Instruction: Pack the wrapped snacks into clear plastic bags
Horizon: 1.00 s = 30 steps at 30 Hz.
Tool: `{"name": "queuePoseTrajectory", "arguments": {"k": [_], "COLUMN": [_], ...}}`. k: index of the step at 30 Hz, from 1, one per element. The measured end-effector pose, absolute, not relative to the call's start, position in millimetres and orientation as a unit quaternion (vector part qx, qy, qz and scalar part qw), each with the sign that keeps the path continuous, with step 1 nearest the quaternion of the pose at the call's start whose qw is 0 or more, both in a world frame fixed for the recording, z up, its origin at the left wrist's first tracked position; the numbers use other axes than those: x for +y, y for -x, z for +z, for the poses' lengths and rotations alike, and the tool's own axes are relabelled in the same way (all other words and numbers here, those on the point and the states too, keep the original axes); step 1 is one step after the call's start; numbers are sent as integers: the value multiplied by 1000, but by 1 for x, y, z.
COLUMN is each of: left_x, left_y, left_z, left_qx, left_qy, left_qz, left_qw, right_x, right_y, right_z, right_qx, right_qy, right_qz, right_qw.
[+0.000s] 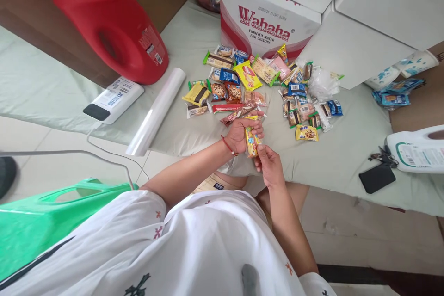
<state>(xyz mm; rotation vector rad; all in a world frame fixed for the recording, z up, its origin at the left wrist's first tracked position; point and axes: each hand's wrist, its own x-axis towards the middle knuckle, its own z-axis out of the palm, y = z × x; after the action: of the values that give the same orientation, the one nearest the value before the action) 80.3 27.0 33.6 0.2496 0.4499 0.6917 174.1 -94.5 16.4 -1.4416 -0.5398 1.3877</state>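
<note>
Yellow snack packet (251, 147), left hand (242, 135) closed around it, right hand (272, 165) pinching its near end, wrapped snacks (247, 75) beyond

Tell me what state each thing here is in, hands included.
Yellow packet: held in both hands.
Left hand: closed around its upper part.
Right hand: pinching its lower end.
Other snack packets: loosely spread.
Shiny roll: lying down.
Red jug: standing upright.
Wahaha carton: standing upright.
</note>
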Motion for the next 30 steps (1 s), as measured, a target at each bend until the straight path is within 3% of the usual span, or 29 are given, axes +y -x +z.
{"name": "queuePoseTrajectory", "arguments": {"k": [8, 13, 17, 21, 26, 30], "left_x": [30, 31, 24, 12, -5, 9], "left_y": [-84, -87, -105, -127, -142, -146], "left_z": [33, 29, 34, 35, 19, -1], "left_qx": [162, 197, 261, 304, 222, 160], "left_qy": [-70, -74, -129, -165, -177, -200], "left_qz": [321, 279, 273, 278, 213, 153], "left_qw": [931, 937, 917, 896, 935, 955], "right_x": [-103, -107, -107, -111, -143, -187], "right_y": [-190, -207, -196, -186, -211, -269], "right_z": [18, 15, 10, 10, 24, 55], "right_qx": [-92, -50, -66, -79, -55, -99], "right_qy": [454, 353, 447, 560, 600, 722], "right_qz": [620, 674, 664, 580, 525, 444], "right_qw": [634, 647, 595, 586, 601, 521]}}
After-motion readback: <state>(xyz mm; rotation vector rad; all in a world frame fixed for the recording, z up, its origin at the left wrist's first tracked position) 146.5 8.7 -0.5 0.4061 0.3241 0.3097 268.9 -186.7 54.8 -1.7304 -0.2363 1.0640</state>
